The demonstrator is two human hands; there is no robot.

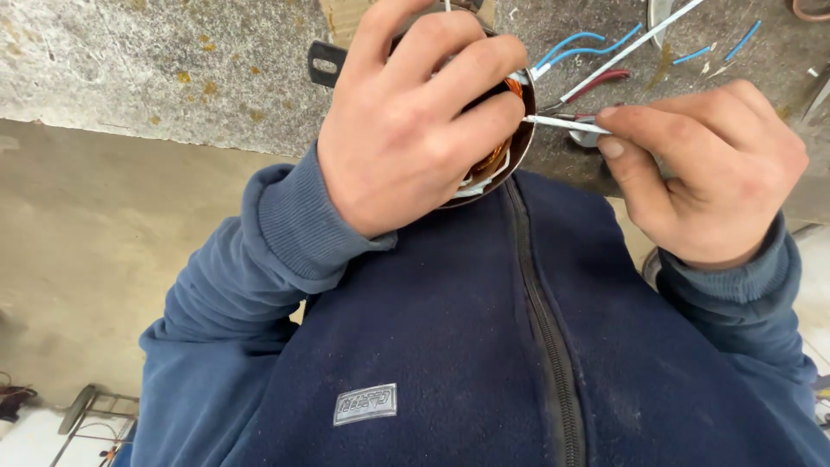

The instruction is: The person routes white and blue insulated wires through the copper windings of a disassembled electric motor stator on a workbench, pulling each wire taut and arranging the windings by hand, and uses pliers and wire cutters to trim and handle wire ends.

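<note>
My left hand (406,121) clamped around round motor stator (506,151), steadying it against chest; right hand (709,173) pinches white sleeve (562,124), tip aimed into copper windings (497,157).

Stained concrete bench (130,78), bare floor (78,259)

The left hand (406,121) wraps over a round dark motor stator (510,151), its fingers (471,73) curled across the top so that copper windings (499,157) show just beneath the fingertips. The right hand (709,169) pinches a thin white sleeve (562,124) between thumb and forefinger; the sleeve's free end touches the stator rim just beside the left fingertips. Beyond the fingers of both hands, blue wire pieces (575,47) and a long white tube (631,50) lie on the grey bench (130,69). Below the hands is a blue fleece jacket (450,346).
</note>
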